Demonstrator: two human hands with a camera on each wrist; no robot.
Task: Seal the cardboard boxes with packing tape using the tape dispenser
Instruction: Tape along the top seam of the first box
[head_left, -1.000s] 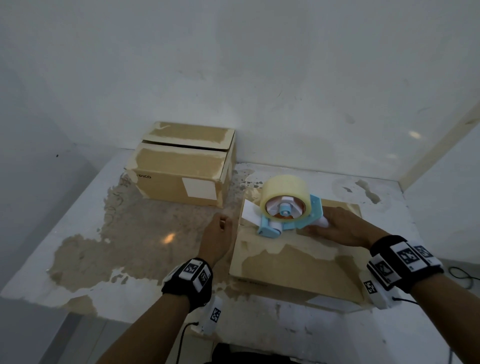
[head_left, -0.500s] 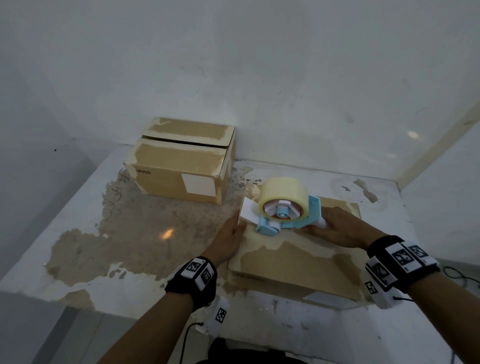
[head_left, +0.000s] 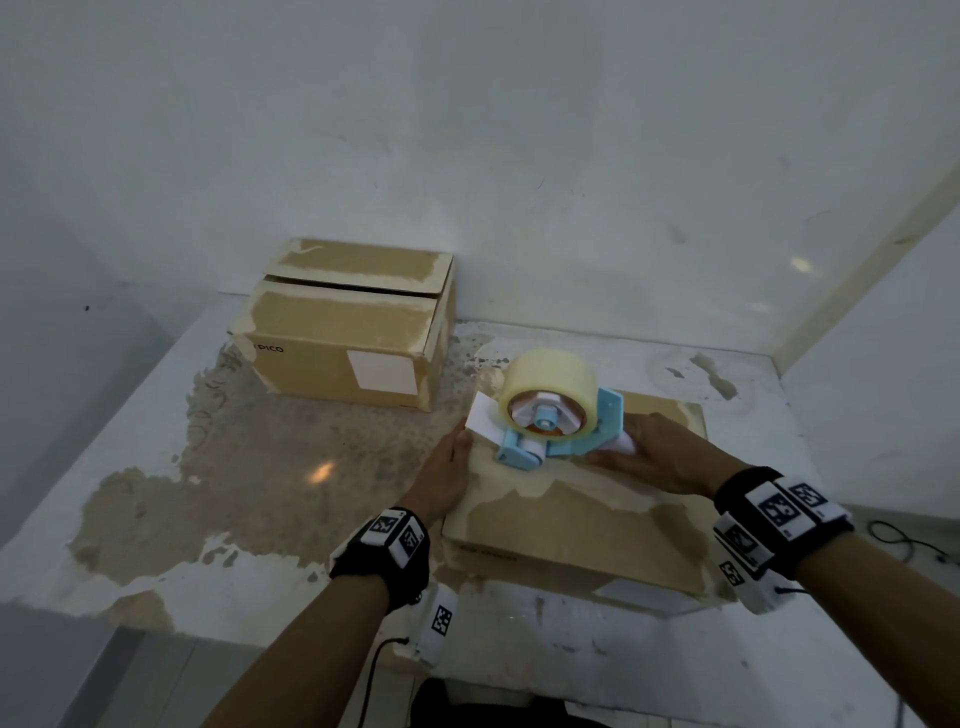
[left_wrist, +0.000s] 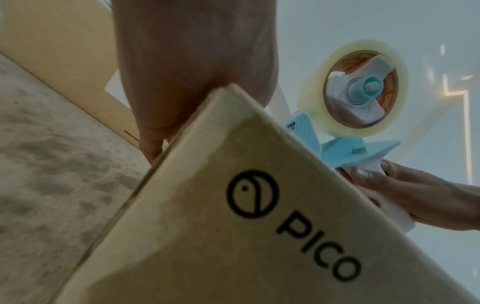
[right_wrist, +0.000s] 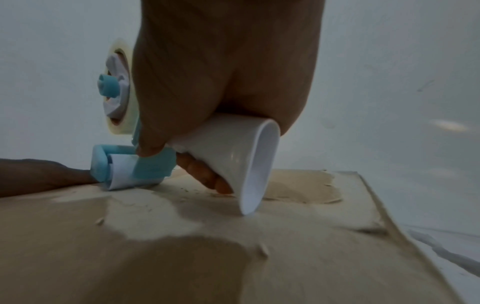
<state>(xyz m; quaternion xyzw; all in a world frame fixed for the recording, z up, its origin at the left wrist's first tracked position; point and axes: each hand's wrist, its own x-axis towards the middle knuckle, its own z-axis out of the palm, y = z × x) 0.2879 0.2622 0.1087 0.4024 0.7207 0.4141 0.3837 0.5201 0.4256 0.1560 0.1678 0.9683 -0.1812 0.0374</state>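
Observation:
The near cardboard box (head_left: 571, 525) lies flat on the table in front of me, PICO print on its side (left_wrist: 233, 226). A blue and white tape dispenser (head_left: 556, 421) with a clear tape roll (left_wrist: 361, 92) stands on the box top near its far-left corner, roller (right_wrist: 124, 170) down on the cardboard (right_wrist: 182, 257). My right hand (head_left: 660, 452) grips its white handle (right_wrist: 233, 148). My left hand (head_left: 447, 467) rests against the box's left side by that corner, fingers (left_wrist: 150, 148) pointing down along it. A white tab sticks out of the dispenser's front over the box edge.
A second cardboard box (head_left: 353, 338) stands at the back left against the wall, its top flaps meeting at a bare seam. The worn white table (head_left: 234, 467) has bare surface to the left of the near box. Walls close in behind and at the right.
My left hand has moved right from over the table to the near box's left side. The dispenser and my right hand have stayed almost in place.

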